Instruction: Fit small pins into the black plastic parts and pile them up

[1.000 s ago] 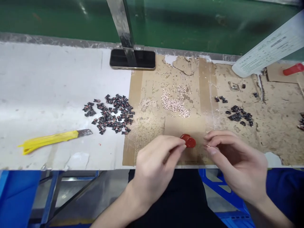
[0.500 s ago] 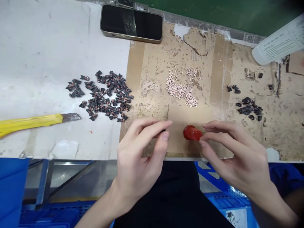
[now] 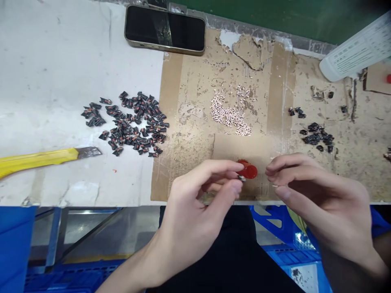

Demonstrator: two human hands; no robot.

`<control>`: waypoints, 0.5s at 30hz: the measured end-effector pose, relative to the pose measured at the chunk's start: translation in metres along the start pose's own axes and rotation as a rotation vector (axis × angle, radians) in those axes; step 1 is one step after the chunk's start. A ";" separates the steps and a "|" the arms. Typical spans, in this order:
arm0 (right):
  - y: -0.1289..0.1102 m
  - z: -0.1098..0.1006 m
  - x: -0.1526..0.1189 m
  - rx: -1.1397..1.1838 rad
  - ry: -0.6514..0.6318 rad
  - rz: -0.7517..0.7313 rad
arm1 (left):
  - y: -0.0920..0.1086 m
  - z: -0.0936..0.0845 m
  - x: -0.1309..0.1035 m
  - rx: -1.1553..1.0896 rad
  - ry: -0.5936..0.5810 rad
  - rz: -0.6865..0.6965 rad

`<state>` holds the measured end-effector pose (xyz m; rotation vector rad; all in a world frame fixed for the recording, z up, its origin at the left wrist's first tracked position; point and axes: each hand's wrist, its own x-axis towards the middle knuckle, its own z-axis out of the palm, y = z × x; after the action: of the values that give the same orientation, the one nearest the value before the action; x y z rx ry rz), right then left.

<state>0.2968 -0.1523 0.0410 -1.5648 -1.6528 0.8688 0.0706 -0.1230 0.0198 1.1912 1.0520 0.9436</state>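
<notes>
My left hand [image 3: 207, 199] pinches a small dark piece [image 3: 242, 178] with a shiny end between thumb and fingertips. Right behind those fingertips a small red cup-like piece [image 3: 250, 171] lies on the cardboard, partly hidden by the index finger. Off to its right, my right hand [image 3: 324, 199] is closed in a pinch on a tiny pale piece [image 3: 275, 186], barely visible at the thumb tip. Beyond the hands is a scatter of tiny pinkish pieces [image 3: 229, 114]. Many small black parts with orange-red marks [image 3: 137, 122] are heaped on the left.
A yellow utility knife [image 3: 39, 160] lies at the left, blade out. Along the back edge rests a phone [image 3: 165, 30]. A white bottle [image 3: 357, 49] leans in at the back right. Dark shiny bits [image 3: 317, 136] are clustered on the cardboard [image 3: 189, 142] at right.
My left hand has moved right, bringing its dark piece up to the red piece. My right hand has drawn back to the right, with a tiny pale piece now showing at its fingertips.
</notes>
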 end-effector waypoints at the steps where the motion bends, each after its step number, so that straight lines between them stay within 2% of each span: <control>1: 0.000 -0.001 -0.001 0.103 -0.003 0.044 | 0.002 0.005 0.001 -0.097 -0.041 -0.055; 3: 0.000 -0.002 -0.004 0.279 -0.009 0.118 | 0.007 0.014 0.005 -0.248 -0.105 -0.154; 6: 0.000 -0.001 -0.008 0.413 -0.004 0.187 | 0.010 0.023 0.009 -0.374 -0.143 -0.251; 15: -0.010 0.002 -0.007 0.354 0.012 0.098 | 0.011 0.026 0.011 -0.414 -0.161 -0.314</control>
<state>0.2903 -0.1603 0.0482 -1.4078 -1.3347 1.1322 0.0989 -0.1171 0.0307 0.7210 0.8331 0.7575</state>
